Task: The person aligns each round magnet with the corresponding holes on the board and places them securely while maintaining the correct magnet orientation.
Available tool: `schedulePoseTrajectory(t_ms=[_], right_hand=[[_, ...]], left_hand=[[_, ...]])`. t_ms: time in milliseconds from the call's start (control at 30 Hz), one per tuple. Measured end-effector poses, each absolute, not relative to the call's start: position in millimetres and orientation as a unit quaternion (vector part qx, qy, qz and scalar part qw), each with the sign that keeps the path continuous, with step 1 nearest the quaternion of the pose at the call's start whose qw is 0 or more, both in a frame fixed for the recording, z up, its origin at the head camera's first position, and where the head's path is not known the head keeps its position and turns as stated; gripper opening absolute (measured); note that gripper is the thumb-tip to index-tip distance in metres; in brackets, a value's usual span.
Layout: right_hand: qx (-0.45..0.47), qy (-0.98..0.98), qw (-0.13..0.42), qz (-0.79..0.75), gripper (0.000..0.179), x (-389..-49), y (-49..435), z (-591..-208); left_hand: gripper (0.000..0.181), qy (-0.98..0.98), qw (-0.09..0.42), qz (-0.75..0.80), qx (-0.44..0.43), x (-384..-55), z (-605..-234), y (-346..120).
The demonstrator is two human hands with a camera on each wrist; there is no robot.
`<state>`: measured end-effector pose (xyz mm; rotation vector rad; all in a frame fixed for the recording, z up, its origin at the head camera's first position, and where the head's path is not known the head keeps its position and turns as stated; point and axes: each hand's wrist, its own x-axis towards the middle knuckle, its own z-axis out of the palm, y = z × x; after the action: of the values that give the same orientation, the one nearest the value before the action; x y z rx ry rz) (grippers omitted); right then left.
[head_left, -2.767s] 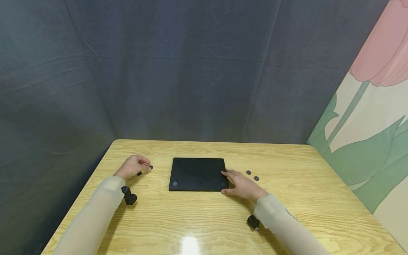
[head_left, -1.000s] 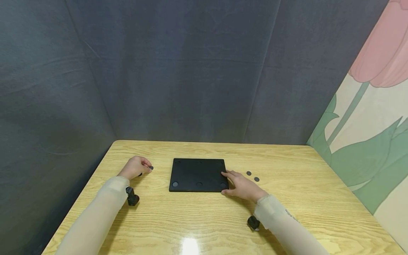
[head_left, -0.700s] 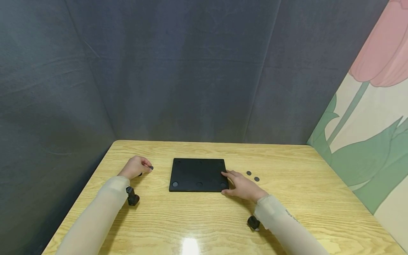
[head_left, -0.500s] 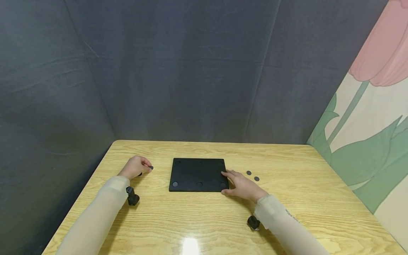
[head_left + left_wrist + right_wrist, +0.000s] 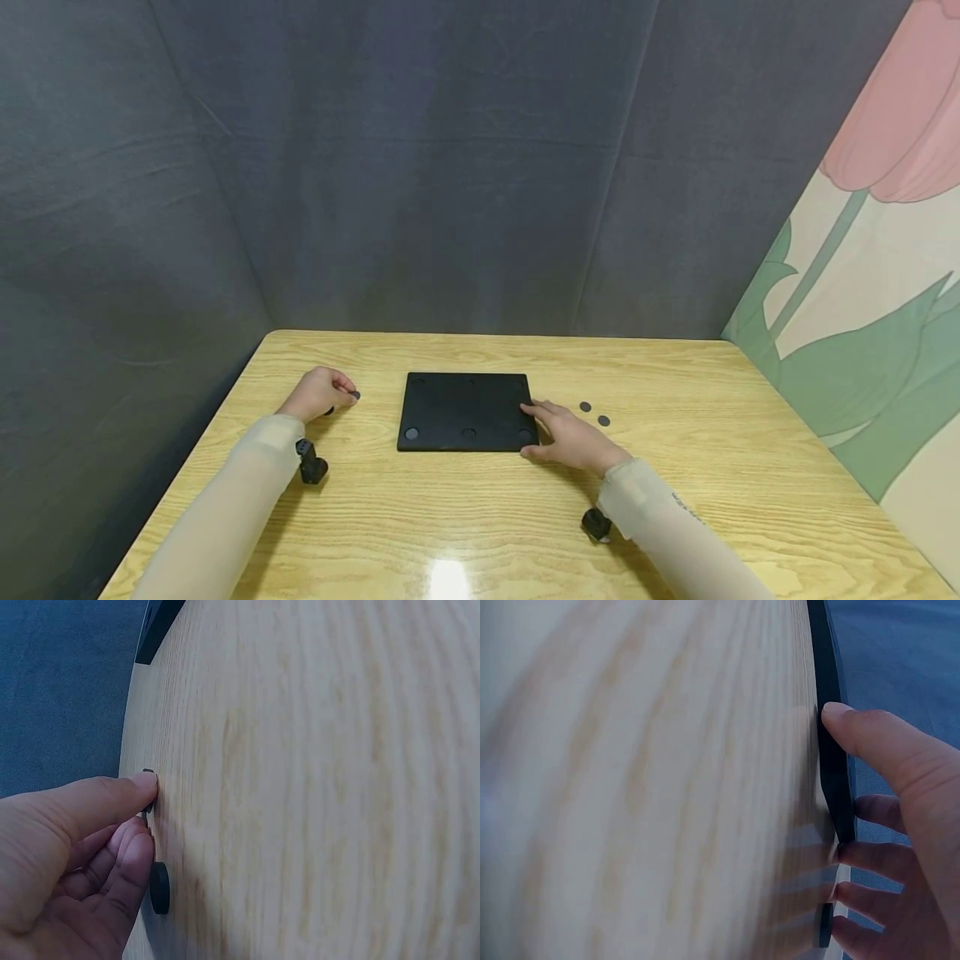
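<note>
My left hand (image 5: 317, 393) is at the left of the table. Its thumb and fingertips pinch a small dark round disc (image 5: 149, 778), largely covered by them. A second dark disc (image 5: 159, 888) stands out below those fingers, partly hidden by the hand in the head view. Mid-table lies a flat black rectangular board (image 5: 467, 408) with round marks along its front and back; the front left one looks greyer. My right hand (image 5: 570, 435) holds the board's front right corner, thumb at the front edge and index finger over the right edge. Its other fingers spread beside the board.
Right of the board, beyond my right hand, lie two more dark discs, one farther back (image 5: 585, 407) and one nearer (image 5: 603, 421). The wooden table (image 5: 465, 517) ends at a dark curtain (image 5: 450, 167) behind and to the left. A flower-patterned wall (image 5: 885, 333) is on the right.
Since the earliest frame my left hand has shifted slightly right, and its fingertips have come together on the disc. Over the last second nothing visibly moves; the right hand stays on the board.
</note>
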<state>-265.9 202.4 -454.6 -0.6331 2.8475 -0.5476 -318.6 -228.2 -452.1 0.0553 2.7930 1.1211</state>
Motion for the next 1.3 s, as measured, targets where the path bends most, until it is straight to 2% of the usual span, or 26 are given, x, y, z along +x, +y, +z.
schedulePoseTrajectory(t_ms=[600,900,1300], right_hand=[[-0.212,0.956,0.093,-0.179,0.082,-267.3,201.5,-451.1],[-0.216,0.956,0.090,-0.179,0.082,-267.6,201.8,-451.7],[-0.209,0.956,0.095,-0.181,0.081,-266.5,202.4,-451.6]], left_hand=[[0.016,0.920,0.072,0.385,0.027,-319.7,-441.6,-221.5],[0.011,0.924,0.040,0.374,0.068,-323.2,-425.5,-202.4],[0.013,0.916,0.054,0.390,0.075,-322.3,-413.2,-182.8]])
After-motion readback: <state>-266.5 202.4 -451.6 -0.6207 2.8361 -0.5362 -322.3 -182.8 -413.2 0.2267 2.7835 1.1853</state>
